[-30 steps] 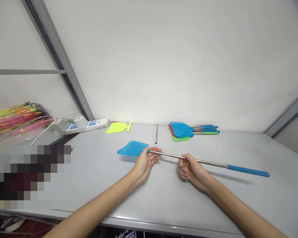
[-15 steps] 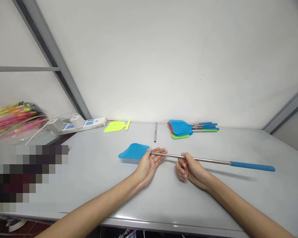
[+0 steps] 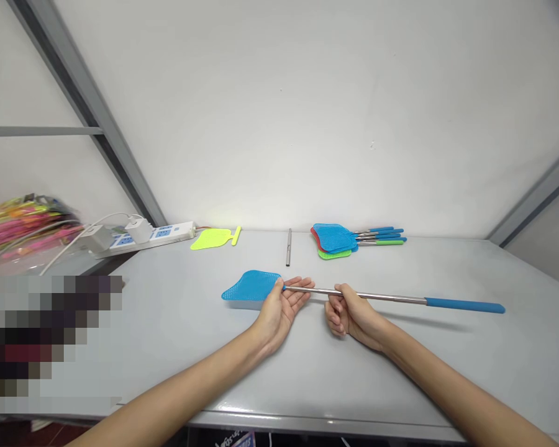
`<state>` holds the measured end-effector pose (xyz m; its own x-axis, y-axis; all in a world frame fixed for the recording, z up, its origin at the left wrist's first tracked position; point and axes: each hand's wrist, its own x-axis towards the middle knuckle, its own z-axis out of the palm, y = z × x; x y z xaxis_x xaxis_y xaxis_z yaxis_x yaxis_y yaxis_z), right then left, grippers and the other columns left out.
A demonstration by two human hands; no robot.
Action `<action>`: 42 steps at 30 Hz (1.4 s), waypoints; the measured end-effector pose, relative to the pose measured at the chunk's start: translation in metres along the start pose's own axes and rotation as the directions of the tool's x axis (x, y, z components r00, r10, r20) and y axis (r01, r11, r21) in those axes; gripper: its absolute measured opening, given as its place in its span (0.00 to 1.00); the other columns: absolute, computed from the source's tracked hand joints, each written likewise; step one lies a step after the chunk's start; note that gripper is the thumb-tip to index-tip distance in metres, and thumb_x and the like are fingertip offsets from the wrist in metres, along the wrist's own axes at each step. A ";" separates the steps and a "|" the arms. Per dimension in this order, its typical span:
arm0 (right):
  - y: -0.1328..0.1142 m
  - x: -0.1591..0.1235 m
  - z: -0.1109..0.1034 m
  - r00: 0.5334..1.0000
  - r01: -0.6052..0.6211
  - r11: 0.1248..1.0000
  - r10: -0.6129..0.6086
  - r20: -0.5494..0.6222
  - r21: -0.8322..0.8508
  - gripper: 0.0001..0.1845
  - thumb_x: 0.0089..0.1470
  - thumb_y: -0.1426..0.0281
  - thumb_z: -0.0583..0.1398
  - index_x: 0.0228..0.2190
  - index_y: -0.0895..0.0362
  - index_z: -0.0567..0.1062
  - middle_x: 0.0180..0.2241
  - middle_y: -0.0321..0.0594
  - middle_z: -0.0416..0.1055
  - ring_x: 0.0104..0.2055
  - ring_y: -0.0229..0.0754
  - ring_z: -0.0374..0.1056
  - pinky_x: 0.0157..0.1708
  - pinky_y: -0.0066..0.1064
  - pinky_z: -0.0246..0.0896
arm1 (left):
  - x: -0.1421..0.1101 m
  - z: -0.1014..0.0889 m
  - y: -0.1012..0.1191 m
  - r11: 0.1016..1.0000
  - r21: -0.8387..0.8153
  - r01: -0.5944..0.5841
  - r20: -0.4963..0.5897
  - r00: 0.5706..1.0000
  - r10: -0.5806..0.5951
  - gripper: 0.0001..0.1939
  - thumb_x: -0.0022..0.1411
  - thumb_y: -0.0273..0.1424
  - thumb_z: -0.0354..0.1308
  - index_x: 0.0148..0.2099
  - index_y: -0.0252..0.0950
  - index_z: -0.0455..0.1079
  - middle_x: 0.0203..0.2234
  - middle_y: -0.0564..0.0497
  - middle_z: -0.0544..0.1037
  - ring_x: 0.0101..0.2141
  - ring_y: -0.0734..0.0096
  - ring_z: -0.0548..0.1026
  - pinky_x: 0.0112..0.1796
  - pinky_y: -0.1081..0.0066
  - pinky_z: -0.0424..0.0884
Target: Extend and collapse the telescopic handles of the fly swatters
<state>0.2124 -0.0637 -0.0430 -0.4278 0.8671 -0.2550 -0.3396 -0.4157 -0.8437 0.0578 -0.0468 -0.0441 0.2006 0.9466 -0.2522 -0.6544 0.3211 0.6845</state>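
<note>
A blue fly swatter with a long metal shaft and a blue grip is held level above the table, its head to the left. My left hand lies palm up under the neck, thumb pressed on it and fingers stretched out. Around the middle of the shaft, my right hand is closed, pinching the metal between thumb and curled fingers. Behind my hands a silver metal tube lies on the table. To its right is a stack of blue, red and green fly swatters with shorter shafts.
A yellow-green swatter head lies near the wall. Left of it, a white power strip carries plugs and cables. Bagged colourful items sit at far left, above a pixelated patch. Metal posts frame the grey table.
My right hand has come slightly closer to my left hand. The blue grip is a little nearer the swatter head. The background has shifted slightly left in view.
</note>
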 end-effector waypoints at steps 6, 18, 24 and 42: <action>-0.001 0.001 -0.001 1.000 -0.001 1.000 0.001 0.014 -0.009 0.21 0.53 0.62 0.44 0.13 0.57 0.57 0.11 0.33 0.58 0.12 0.32 0.50 0.14 0.25 0.44 | -0.002 0.002 0.000 1.000 -0.006 -0.011 0.001 1.000 0.011 0.16 0.64 0.30 0.39 0.36 0.28 0.65 0.37 0.39 0.74 0.40 0.66 0.73 0.46 0.66 0.65; 0.000 0.004 -0.004 1.000 -0.003 1.000 0.003 0.011 -0.017 0.21 0.53 0.59 0.45 0.15 0.57 0.61 0.11 0.35 0.60 0.12 0.33 0.52 0.14 0.25 0.46 | -0.002 0.001 -0.004 1.000 -0.001 -0.020 0.072 0.997 0.020 0.15 0.64 0.33 0.40 0.38 0.30 0.65 0.40 0.40 0.74 0.43 0.66 0.71 0.46 0.66 0.64; 0.000 0.005 0.000 0.997 -0.009 1.000 0.007 -0.078 -0.019 0.22 0.53 0.59 0.45 0.14 0.58 0.61 0.11 0.33 0.57 0.12 0.31 0.50 0.14 0.24 0.42 | -0.004 0.001 -0.001 0.998 0.053 0.020 0.117 0.993 -0.026 0.17 0.63 0.37 0.39 0.40 0.29 0.64 0.39 0.38 0.73 0.38 0.63 0.73 0.38 0.67 0.68; -0.011 0.002 -0.006 0.997 -0.023 0.981 0.037 -0.068 0.191 0.19 0.48 0.57 0.55 0.18 0.59 0.63 0.13 0.28 0.50 0.15 0.29 0.46 0.15 0.22 0.41 | -0.003 -0.002 0.008 0.995 0.061 -0.085 0.064 0.995 0.081 0.22 0.63 0.41 0.37 0.37 0.30 0.65 0.39 0.39 0.74 0.36 0.63 0.74 0.37 0.69 0.66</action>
<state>0.2206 -0.0554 -0.0371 -0.3819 0.8680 -0.3173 -0.4830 -0.4802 -0.7322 0.0506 -0.0469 -0.0392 0.1930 0.9694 -0.1516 -0.6236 0.2405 0.7439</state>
